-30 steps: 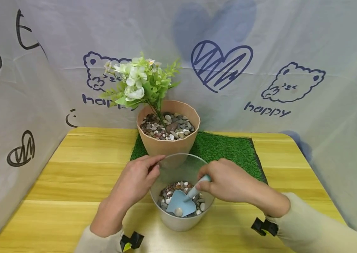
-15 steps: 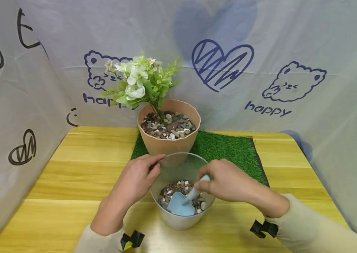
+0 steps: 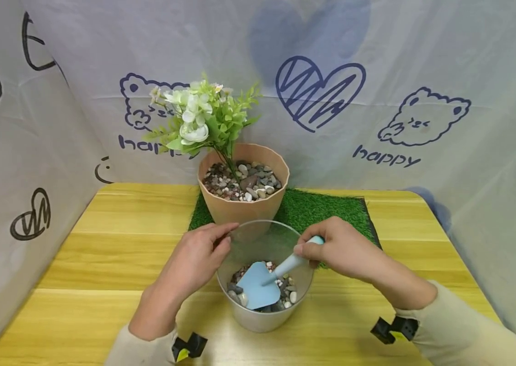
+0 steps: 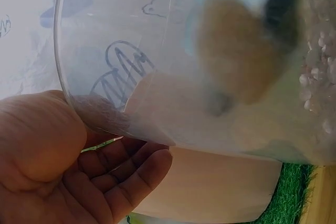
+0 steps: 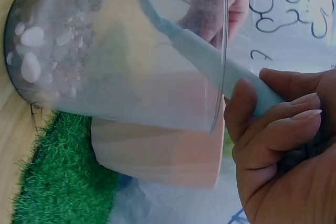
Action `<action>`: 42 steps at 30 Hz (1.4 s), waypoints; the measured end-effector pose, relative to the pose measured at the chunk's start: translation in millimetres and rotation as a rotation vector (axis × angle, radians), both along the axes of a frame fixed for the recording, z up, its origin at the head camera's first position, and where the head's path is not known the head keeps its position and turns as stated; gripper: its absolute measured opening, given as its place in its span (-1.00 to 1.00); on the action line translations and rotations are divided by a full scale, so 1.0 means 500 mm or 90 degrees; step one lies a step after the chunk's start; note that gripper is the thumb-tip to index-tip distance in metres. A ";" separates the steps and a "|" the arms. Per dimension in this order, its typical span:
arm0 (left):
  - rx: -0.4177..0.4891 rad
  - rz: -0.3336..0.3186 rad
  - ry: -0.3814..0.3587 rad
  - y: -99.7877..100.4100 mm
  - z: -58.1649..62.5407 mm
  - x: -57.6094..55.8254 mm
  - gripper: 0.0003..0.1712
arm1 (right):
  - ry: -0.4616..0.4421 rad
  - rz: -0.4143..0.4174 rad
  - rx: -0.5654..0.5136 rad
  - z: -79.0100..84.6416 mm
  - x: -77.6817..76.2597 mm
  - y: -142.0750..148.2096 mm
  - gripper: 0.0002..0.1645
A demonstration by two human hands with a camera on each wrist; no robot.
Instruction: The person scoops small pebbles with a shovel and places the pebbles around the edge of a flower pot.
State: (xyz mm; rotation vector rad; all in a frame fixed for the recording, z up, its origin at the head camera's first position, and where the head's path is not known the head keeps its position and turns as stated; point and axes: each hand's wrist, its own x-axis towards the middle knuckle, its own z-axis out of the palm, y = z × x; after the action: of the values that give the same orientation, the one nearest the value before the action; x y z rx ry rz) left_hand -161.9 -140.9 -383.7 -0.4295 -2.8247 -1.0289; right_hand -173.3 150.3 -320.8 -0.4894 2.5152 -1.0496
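Note:
A clear plastic bucket (image 3: pixel 260 322) with pebbles (image 3: pixel 291 296) at its bottom stands near the middle of the table. My left hand (image 3: pixel 199 258) grips its rim on the left, fingers along the outer wall in the left wrist view. My right hand (image 3: pixel 342 250) holds a light blue toy shovel (image 3: pixel 258 288) by the handle (image 5: pixel 210 59), above the right rim. The shovel's blade slants inside the bucket, over the pebbles. Through the wall, the left wrist view shows a blurred tan stone (image 4: pixel 239 51) and a dark one beside the blade; whether they lie on it I cannot tell.
Behind the bucket, a peach flowerpot (image 3: pixel 244 208) holds pebbles and an artificial plant with white flowers (image 3: pixel 196 119). It stands on a green turf mat (image 3: pixel 326 211) on the wooden table (image 3: pixel 102 264). A white cloth with drawings (image 3: pixel 322 30) surrounds the table's back and sides.
The right hand has moved up and to the right, drawing the shovel's handle higher. The blade has risen and tilted among the pebbles. The left hand has stayed on the rim.

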 end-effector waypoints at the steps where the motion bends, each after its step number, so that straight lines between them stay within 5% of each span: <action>1: 0.000 0.000 -0.001 0.000 0.000 0.000 -0.57 | -0.017 -0.013 -0.015 -0.002 -0.001 0.004 -0.76; 11: -0.001 0.003 0.003 0.001 -0.001 0.001 -0.57 | -0.138 -0.087 -0.150 -0.028 -0.005 0.035 -0.68; 42: 0.000 -0.015 -0.011 -0.006 0.004 0.000 -0.58 | -0.148 -0.106 -0.238 -0.051 0.004 0.059 -0.63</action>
State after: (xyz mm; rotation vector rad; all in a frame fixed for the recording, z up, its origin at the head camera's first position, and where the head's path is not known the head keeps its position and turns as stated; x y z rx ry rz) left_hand -162.0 -144.1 -381.6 -0.4562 -2.8412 -1.0424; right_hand -171.3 179.6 -346.2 -0.2397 2.1903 -1.5570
